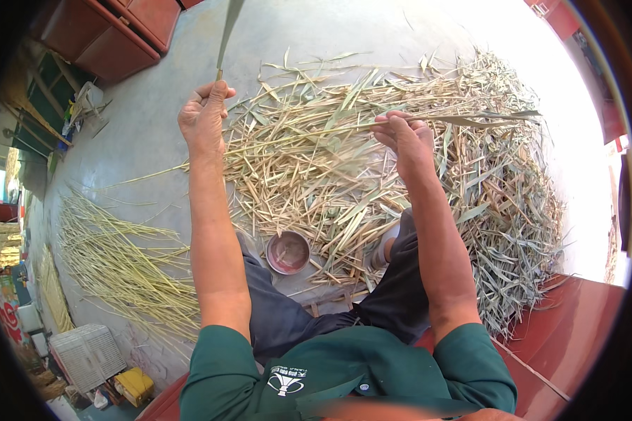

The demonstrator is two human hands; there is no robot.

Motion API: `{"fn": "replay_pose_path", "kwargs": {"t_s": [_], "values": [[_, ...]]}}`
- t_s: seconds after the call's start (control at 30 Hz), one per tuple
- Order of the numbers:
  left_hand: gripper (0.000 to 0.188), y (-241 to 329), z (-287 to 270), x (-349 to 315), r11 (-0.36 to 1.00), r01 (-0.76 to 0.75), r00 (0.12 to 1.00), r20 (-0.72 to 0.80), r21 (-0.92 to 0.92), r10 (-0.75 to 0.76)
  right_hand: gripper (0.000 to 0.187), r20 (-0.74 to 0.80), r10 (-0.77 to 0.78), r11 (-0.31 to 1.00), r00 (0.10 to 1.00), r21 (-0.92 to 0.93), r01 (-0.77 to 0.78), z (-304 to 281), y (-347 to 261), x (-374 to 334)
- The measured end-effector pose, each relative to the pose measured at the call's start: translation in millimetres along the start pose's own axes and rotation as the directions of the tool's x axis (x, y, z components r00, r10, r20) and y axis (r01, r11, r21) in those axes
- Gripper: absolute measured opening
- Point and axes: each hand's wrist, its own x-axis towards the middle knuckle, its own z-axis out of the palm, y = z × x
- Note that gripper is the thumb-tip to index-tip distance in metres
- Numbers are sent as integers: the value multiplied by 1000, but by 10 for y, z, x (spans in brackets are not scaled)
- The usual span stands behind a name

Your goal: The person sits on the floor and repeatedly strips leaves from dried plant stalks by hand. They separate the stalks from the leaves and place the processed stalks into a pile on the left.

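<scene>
My left hand [204, 119] is raised at the left, its thumb and fingers pinched on the short end of a green leaf [227, 35] that points away from me. At the right, my right hand [409, 140] grips a long thin plant stalk [323, 132] between thumb and fingers. The stalk runs leftward over the litter, and a dull leaf [491, 118] trails from it past the right hand. Below both hands lies a wide spread of dry leaves and stem pieces [330, 168].
Thin bare stalks [126, 259] lie bundled on the floor at the left. A small round bowl [288, 252] stands between my legs. Grey-green leaves [505, 245] heap up at the right. Red cabinets [105, 42] stand far left; a wire crate [89, 356] sits near left.
</scene>
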Motion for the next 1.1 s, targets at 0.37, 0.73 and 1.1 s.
{"fn": "replay_pose_path", "kwargs": {"t_s": [0.37,0.73,1.1], "values": [[25,-46,242,-264,813,-185,830,530,552,-171,21,15,-1,1000,1000,5,1,157,-37,-33],[22,-86,351,-295,248,-420,902,371,873,220,24,41,-25,999,999,38,24,155,23,-51],[8,-31,760,-544,539,-731,655,655,419,378,27,251,-39,999,967,12,37,319,65,-154]]}}
